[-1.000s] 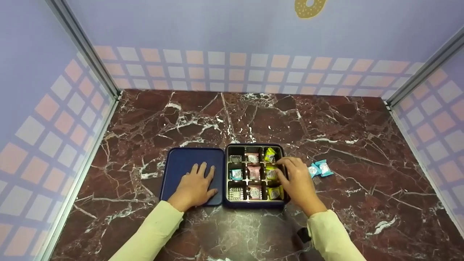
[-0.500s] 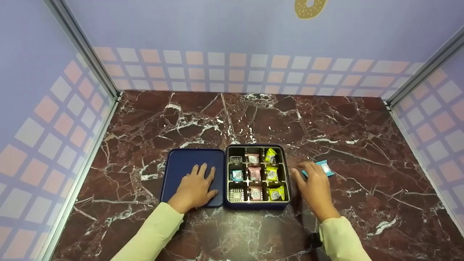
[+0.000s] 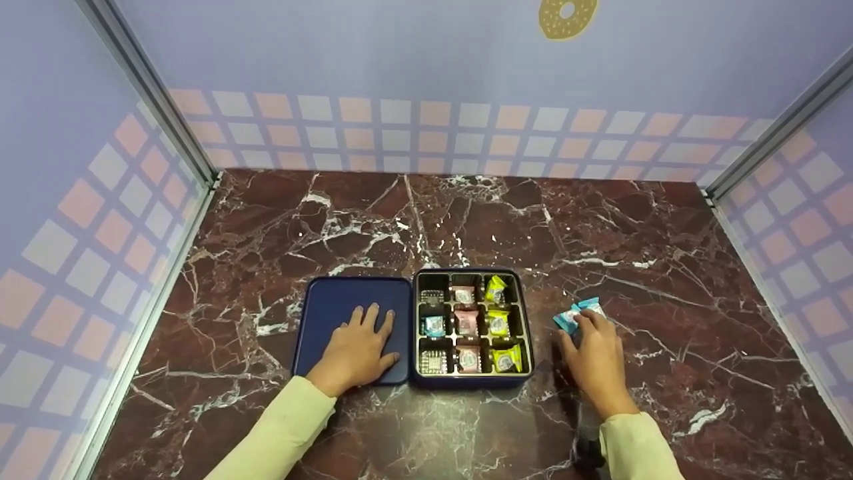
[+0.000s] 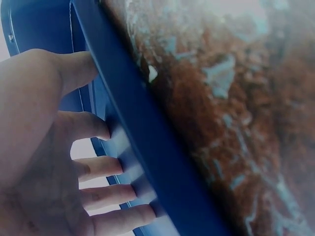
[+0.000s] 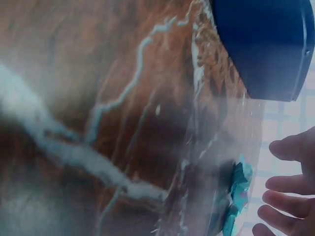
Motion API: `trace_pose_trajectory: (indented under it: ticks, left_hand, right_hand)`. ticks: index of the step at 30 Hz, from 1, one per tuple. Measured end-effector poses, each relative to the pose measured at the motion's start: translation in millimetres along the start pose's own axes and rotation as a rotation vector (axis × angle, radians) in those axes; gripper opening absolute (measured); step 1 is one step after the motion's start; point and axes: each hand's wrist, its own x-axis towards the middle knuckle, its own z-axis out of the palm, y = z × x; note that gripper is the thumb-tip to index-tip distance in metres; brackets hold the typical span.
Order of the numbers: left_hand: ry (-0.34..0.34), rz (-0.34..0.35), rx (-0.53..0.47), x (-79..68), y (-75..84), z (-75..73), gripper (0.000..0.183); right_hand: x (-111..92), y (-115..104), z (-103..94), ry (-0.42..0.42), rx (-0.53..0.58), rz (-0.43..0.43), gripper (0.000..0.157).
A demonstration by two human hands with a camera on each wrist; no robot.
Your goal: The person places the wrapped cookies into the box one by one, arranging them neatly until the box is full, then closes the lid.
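Note:
My left hand (image 3: 355,350) lies spread on the dark blue lid (image 3: 333,300), its fingertips touching the inner face inside the rim in the left wrist view. Right of the lid stands the dark blue tin (image 3: 473,381) with a divided tray. Its right column holds yellow-green wrapped candies (image 3: 498,323), its middle column pink wrapped candies (image 3: 467,323). A blue wrapped candy (image 3: 434,326) sits in the left column's middle compartment; the other two there show bare ridged floors. My right hand (image 3: 596,360) has its fingertips at two loose blue candies (image 3: 566,320), partly covering one.
The tin and lid rest on a dark red marbled tabletop (image 3: 320,227). A lilac back wall (image 3: 373,53) with a checked band closes off the far edge, and side panels (image 3: 106,220) stand left and right.
My right hand has moved right, from the yellow-green candies in the tin to the loose blue candies. My left hand stays on the lid.

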Motion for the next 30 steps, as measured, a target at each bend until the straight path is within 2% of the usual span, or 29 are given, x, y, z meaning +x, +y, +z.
trace_pose_trajectory:
  ticks: [9, 16, 24, 30]
  left_hand:
    - [-0.002, -0.003, 0.001, -1.2, 0.3, -0.5, 0.073]
    - [-0.020, -0.010, 0.010, -0.7, 0.7, -1.8, 0.073]
    - [-0.008, -0.010, 0.010, -0.5, 0.7, -1.9, 0.073]
    - [-0.006, -0.008, 0.009, -0.2, 1.5, -1.1, 0.073]
  right_hand:
    - [-3.2, 4.2, 4.3, -0.075, -0.049, 0.021, 0.040]
    - [-2.4, 5.5, 7.6, -0.061, -0.035, -0.006, 0.035]
    - [-1.3, 3.6, 7.9, -0.059, 0.004, -0.008, 0.020]
    - [-0.4, 4.2, 10.0, -0.065, 0.031, -0.007, 0.020]
